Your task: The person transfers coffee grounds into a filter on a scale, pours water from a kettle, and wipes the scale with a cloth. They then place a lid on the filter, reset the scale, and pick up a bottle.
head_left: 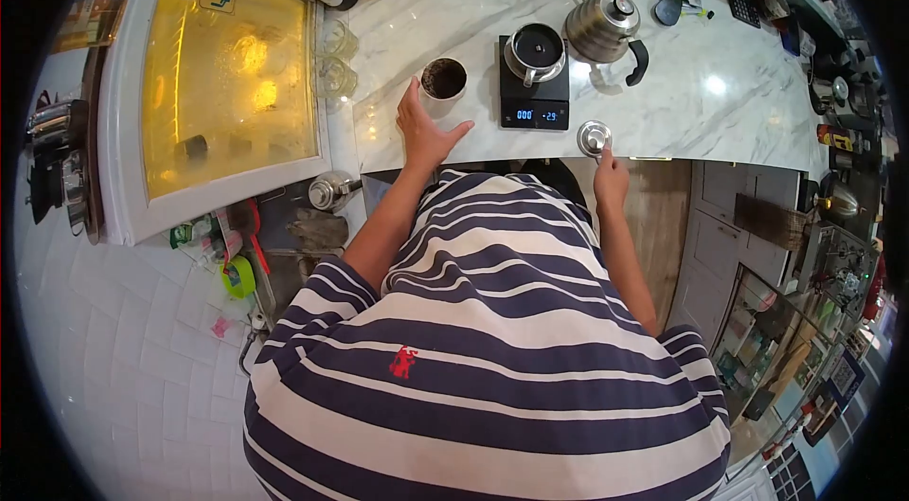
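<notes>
Both hands were at the near edge of the marble surface (739, 94). The left hand (426, 130) lay flat and open, palm down with the fingers spread, its fingertips against the one white cup (443, 81) with dark grounds inside. The right hand (610, 181) had its fingers curled, and a fingertip touched the one round metal lid (594, 135) just beyond it. Whether it gripped the lid could not be told.

Between the hands and a little farther off sat one black scale (535, 105) with a lit display. It carried one metal pot (535, 52), open at the top. Beyond the right hand stood one gooseneck kettle (604, 26), close beside the scale. Nothing stood between either hand and what it touched.

Two clear glasses (337, 75) stood left of the left hand, next to a yellow-lit cabinet window (227, 75). Small clutter lined the far edge beyond the kettle.
</notes>
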Motion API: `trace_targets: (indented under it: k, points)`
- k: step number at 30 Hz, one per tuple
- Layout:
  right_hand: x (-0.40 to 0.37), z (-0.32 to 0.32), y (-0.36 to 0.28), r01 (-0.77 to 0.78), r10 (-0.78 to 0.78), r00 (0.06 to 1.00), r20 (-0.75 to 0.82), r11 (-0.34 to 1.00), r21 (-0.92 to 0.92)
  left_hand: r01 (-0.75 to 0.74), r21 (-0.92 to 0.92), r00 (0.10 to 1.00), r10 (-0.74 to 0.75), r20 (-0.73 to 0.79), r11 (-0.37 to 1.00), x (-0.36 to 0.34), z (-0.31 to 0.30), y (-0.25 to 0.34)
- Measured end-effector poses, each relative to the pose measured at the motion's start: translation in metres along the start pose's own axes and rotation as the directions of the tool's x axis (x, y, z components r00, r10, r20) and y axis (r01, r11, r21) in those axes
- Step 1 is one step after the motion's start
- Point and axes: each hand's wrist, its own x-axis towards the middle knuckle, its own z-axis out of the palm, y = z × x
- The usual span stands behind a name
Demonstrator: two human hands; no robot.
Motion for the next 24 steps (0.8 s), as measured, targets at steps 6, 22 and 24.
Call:
trace_targets:
  k: [6,22,24]
  points:
    - [0.003,0.013,0.016,-0.065,0.023,0.979,0.203,0.978,0.2,-0.053,0.123,0.999,0.052,0.009,0.991,-0.016,-0.003,-0.001]
    - [-0.019,0.005,-0.176,0.462,-0.558,0.815,0.155,0.789,0.405,-0.06,0.171,0.996,0.07,-0.051,0.984,-0.027,0.008,-0.012]
    - [-0.011,0.018,-0.176,0.448,-0.547,0.817,0.183,0.802,0.396,-0.058,0.17,0.996,0.067,-0.053,0.984,-0.027,0.007,-0.01]
